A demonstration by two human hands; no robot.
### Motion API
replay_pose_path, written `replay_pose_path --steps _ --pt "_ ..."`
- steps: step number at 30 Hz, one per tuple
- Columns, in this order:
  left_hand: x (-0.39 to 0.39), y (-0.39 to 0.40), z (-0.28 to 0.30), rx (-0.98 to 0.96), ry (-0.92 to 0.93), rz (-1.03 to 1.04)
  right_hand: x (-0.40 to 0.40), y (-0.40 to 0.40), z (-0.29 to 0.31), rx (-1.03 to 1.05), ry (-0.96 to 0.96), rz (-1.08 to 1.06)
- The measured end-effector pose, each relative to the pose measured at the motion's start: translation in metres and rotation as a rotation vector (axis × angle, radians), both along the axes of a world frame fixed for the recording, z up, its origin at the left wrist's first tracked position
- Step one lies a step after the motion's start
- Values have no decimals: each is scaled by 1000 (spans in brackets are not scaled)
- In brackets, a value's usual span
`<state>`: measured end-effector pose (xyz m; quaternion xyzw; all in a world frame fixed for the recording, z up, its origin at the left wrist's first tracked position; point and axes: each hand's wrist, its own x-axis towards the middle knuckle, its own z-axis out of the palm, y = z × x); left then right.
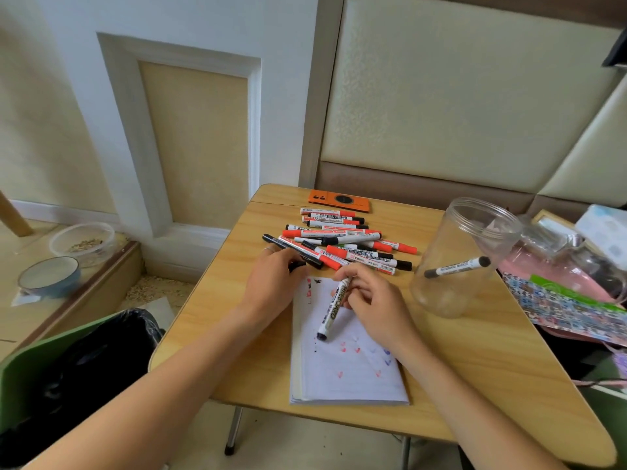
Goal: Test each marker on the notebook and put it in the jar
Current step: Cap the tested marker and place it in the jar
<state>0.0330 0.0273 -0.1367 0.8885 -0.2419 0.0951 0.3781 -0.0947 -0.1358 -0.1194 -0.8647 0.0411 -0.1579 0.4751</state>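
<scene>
Right hand [369, 300] over the upper part of the notebook [349, 354], wrist coming in from the lower right, forearm angled up across the table [475, 361]. Fingers curled round a white whiteboard marker [330, 308], pinching its upper end near the fingertips; barrel slanting down and left from the grip, dark tip touching or just above the page at its left side, cannot tell which. Below and right of that tip, small red, blue and dark test marks scattered over the paper.

Left hand [271, 283] palm down at the notebook's upper left corner, forearm reaching in from the lower left. Fingers bent over a small black piece [298, 265], probably a cap, at the fingertips; how firmly held cannot be told. Ring on one finger.

Just beyond both sets of fingertips, pile of markers [342, 242] lying loose on the table, white barrels with red or black caps, crossing one another. Beyond the pile, orange phone [339, 201] flat near the far edge.

Right of the right hand, well apart from its fingers, clear plastic jar [464, 256], open mouth up, leaning slightly; inside it one black-capped marker [458, 267] lying nearly level across the jar's width. Further right, clear plastic bag [559, 259] and a patterned sheet [563, 300] over the table's edge.

Left of the left arm, off the table, green bin [68, 361] with a black liner.
</scene>
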Motion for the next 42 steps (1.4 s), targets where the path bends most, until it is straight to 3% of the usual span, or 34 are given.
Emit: replay_pose_path --steps 6,11,14,18,26,33,42 --pt "12 -8 -6 67 -33 -18 -4 -2 -2 -50 -23 37" --pt "6 -3 -5 77 -13 -48 -3 -4 0 33 -1 71" --pt "-9 8 1 122 62 -176 -1 -3 2 83 18 115" --pt "-28 29 0 215 106 -300 4 5 5 336 29 107" --pt "-51 33 -8 228 -23 -264 22 20 12 527 52 -69" --pt "-80 30 -12 304 -114 -197 25 14 14 524 70 -175" --pt "-87 34 -16 431 -212 -243 19 7 9 376 27 -240"
